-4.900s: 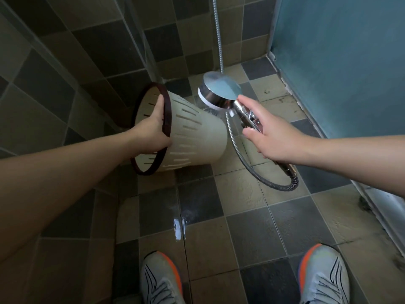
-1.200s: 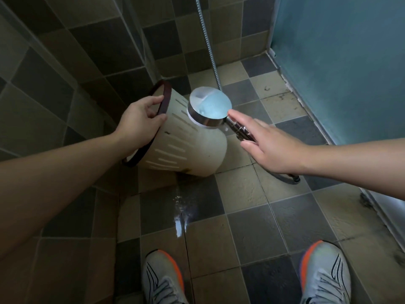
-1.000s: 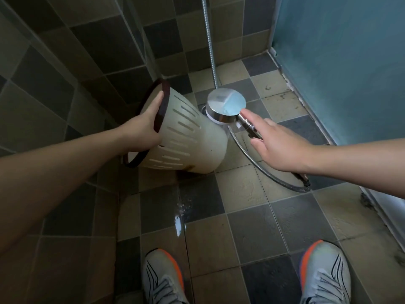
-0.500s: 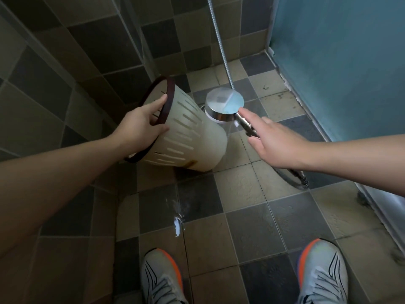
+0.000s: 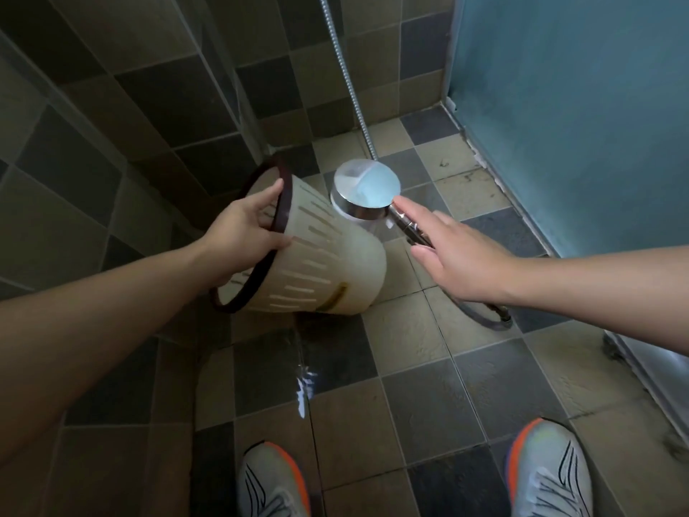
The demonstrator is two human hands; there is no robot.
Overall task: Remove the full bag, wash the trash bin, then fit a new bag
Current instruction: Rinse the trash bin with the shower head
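Rinsing the tipped trash bin

My left hand (image 5: 242, 227) grips the bin (image 5: 320, 255) by its dark rim; nothing shows inside. My right hand (image 5: 462, 259) holds the shower head (image 5: 367, 194) just above its wall.

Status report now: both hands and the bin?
Left hand grips trash bin rim, bin tilted sideways. Right hand holds shower head over it. Nothing in the way.

Bare tiled floor (image 5: 428, 397) lies open between the two shoes (image 5: 274, 483). Tiled wall (image 5: 112, 125) closes the left; the blue wall (image 5: 578, 106) blocks the right; the hose (image 5: 350, 80) hangs far.
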